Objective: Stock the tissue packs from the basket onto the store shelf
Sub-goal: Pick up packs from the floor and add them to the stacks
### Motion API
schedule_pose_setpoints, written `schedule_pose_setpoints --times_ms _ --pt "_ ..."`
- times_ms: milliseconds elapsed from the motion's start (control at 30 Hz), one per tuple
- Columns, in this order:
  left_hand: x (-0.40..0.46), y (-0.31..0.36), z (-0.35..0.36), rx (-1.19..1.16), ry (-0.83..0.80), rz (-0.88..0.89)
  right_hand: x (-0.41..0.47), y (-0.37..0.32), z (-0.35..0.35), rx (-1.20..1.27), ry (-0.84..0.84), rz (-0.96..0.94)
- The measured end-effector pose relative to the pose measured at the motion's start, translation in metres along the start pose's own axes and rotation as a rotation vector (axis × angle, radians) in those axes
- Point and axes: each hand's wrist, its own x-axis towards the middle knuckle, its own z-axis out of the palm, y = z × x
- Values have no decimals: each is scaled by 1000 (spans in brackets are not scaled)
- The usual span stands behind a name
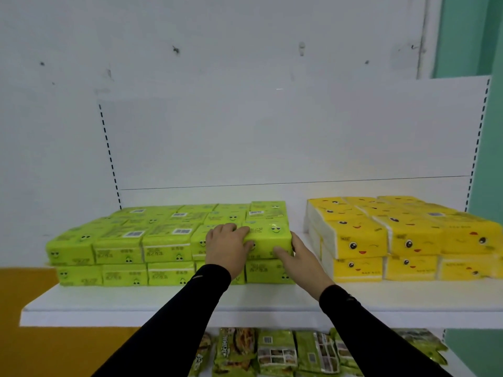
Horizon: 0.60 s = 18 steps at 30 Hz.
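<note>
Shop — white shelf [163,300], stacked tissue packs [163,240]
</note>
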Motion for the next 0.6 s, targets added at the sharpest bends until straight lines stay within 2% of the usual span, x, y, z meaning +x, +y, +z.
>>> schedule_pose_setpoints --times_ms 133,267,333,467,600 --pt "2 -3 -4 -20 -14 33 -4 -6 -1 1 43 18" --pt "-10 -14 -22 -192 33 47 -13 -16 -2 -92 272 -100" --pt "-23 -24 -35 -301 74 2 -18 -29 2 -78 324 -184" --pt "-68 -55 -57 -426 114 -121 -34 -56 35 -50 237 -358" --pt "-137 -106 -75 -429 88 -286 -60 -72 100 42 30 -385"
